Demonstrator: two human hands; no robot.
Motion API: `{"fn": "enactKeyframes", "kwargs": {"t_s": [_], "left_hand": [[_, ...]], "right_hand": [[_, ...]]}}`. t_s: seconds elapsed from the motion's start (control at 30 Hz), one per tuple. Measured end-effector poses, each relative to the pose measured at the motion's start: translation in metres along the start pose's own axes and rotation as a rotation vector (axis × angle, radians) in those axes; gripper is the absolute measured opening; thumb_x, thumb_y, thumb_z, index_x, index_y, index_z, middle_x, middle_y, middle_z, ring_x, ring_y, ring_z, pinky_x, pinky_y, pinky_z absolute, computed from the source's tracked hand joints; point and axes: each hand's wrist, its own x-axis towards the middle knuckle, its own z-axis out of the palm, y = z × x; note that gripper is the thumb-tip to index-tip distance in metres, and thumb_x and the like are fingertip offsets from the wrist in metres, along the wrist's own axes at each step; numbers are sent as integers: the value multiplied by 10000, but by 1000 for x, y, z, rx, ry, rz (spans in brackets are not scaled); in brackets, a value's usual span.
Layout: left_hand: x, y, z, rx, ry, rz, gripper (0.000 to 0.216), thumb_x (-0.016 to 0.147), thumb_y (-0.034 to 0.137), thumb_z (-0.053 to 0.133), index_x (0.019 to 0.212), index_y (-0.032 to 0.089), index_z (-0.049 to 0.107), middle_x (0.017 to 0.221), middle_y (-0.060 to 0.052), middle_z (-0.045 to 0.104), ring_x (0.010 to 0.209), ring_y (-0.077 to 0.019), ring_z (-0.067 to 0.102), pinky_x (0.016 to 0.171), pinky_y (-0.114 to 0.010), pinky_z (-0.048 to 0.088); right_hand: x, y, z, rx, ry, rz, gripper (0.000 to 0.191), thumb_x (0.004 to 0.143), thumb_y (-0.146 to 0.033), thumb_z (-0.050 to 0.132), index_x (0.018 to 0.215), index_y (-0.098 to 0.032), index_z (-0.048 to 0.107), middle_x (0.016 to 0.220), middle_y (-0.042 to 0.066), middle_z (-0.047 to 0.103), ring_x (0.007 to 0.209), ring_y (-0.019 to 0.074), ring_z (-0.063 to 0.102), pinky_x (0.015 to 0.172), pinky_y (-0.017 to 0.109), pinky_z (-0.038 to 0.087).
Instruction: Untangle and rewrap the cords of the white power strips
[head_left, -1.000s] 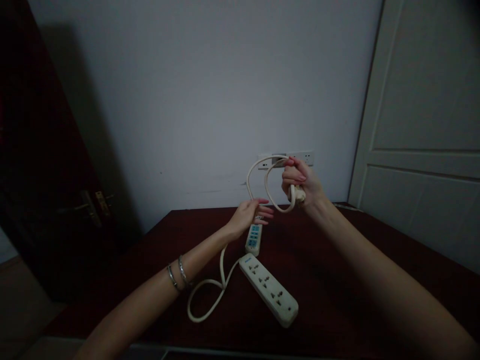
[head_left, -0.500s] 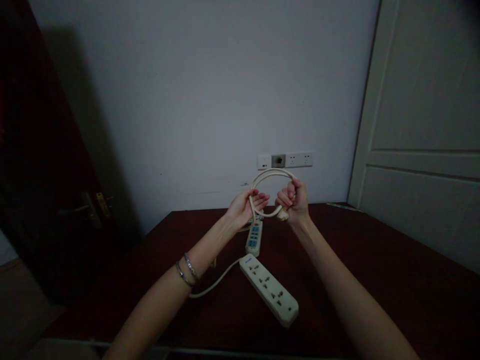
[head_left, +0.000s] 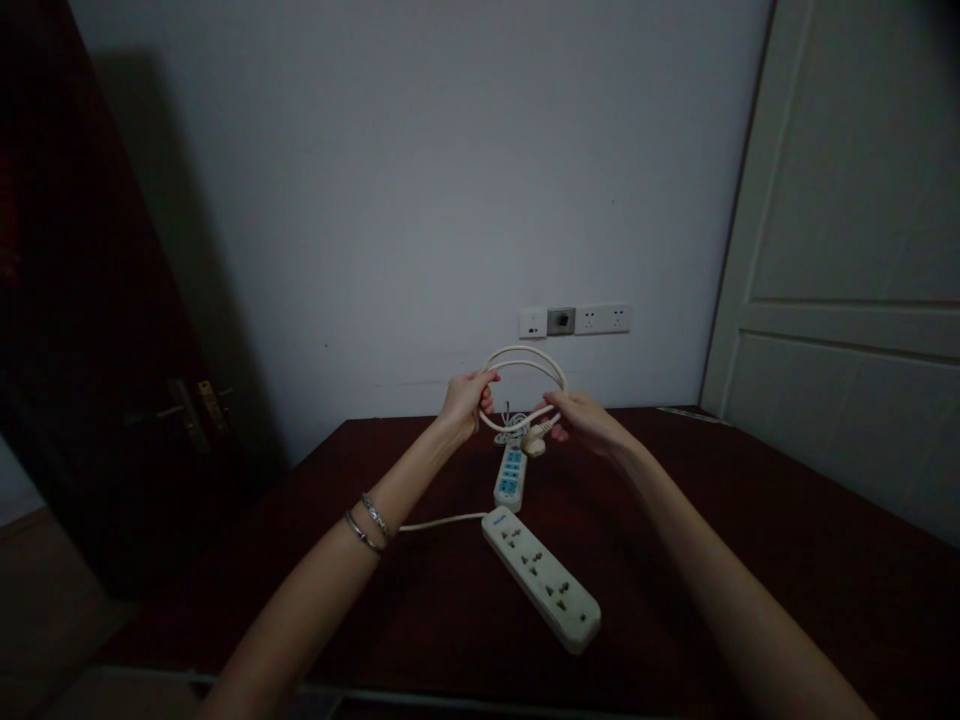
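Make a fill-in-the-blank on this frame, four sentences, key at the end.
1. The left grip and right grip hold the looped cream cable ____ (above/below) the dark red table.
2. Silver metal bracelets number ____.
3. The nearer, long white plastic power strip shows ____ socket groups.
4. The farther white power strip has socket panels coloured ____.

Missing words: above; two; three; blue.

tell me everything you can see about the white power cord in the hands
The power cord is off-white and plastic-looking, gathered in loops above the dark red table. The left hand holds the loops' left side, the right hand their right. A plug hangs by the right hand. A lower stretch shows past the left forearm and joins the three-socket power strip.
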Motion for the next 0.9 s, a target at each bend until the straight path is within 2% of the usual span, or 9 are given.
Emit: {"fn": "enactKeyframes", "kwargs": {"t_s": [0.13,0.23,0.3,0.43,0.53,0.6,0.67,0.77,0.9], "left_hand": [[6,-10,-2,23,44,-108,133,775,201,572,680,120,526,541,16,519,452,-76,528,489,-213,460],[10,-16,-8,98,-106,-331,144,781,237,578,706,124,532,594,-12,561,484,-111,568,485,-242,469],[13,-22,-11,142,-221,-426,237,814,321,537,675,132,508,562,-19,553,452,-120,557,450,-239,448],[19,-38,-11,88,-281,-403,318,840,399,485,636,158,442,433,45,426,312,-53,379,344,-163,294],[21,-48,-8,48,-405,-450,316,825,416,505,649,162,436,397,83,331,279,-27,241,316,-145,169],[21,-55,-8,46,-479,-455,331,802,467,518,689,161,460,413,78,352,292,-35,261,326,-151,187],[20,-62,-10,37,-516,-368,393,779,546,502,764,153,497,470,49,429,357,-60,377,388,-172,309],[17,-71,-19,132,-550,-128,468,792,588,432,848,134,530,631,-20,542,564,-115,535,600,-246,441],[5,-78,-40,861,-564,251,254,777,376,554,889,149,577,767,-58,585,731,-182,567,720,-290,423]], "right_hand": [[-1,-4,5,282,-4,12,205,799,-234,533,654,-127,630,521,39,612,398,79,510,392,168,434],[-2,-10,8,492,48,-69,234,783,-239,567,562,-161,570,500,-9,557,426,73,501,429,167,440],[-5,-15,11,663,20,-97,281,795,-261,562,529,-179,521,538,-15,558,480,83,525,509,197,476],[-11,-23,25,907,-29,-169,279,856,-319,499,604,-206,537,483,-50,469,478,77,491,603,216,485],[-9,-27,37,925,40,-332,235,879,-359,464,734,-232,599,385,-101,234,354,70,329,526,184,446],[-5,-31,39,894,68,-421,239,885,-390,443,823,-247,624,382,-107,172,323,69,242,458,180,401],[0,-38,37,880,58,-490,248,884,-417,435,876,-261,628,386,-105,167,315,63,214,422,178,363],[10,-49,26,943,24,-562,238,887,-411,428,892,-271,620,380,-102,189,311,57,227,413,180,350],[29,-59,6,1026,115,-551,274,919,-332,344,888,-248,603,380,-103,207,314,70,253,447,201,397]]}}
